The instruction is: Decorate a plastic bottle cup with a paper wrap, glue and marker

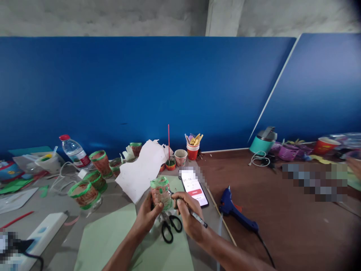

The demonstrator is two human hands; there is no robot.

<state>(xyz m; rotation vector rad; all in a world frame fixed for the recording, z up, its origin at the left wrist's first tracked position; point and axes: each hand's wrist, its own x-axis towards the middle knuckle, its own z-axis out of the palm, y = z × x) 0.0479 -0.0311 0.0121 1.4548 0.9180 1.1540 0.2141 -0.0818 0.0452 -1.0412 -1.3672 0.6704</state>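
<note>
My left hand (148, 212) is closed around a small cup (162, 195) with a green rim and brownish sides marked with green. In my right hand (187, 210) is a dark pen (199, 219), its tip against or close to the cup's right side. Black-handled scissors (167, 231) lie just below the cup on a pale green sheet (109, 241). Behind my right hand lies a phone (194, 188) with a lit screen.
A blue glue gun (238, 212) with its cord lies right of a thin stick (221, 216). Similar cups (84, 194), a water bottle (75, 150) and crumpled white paper (142, 169) stand left. A power strip (42, 237) is front left. Another person's hand (354, 165) shows far right.
</note>
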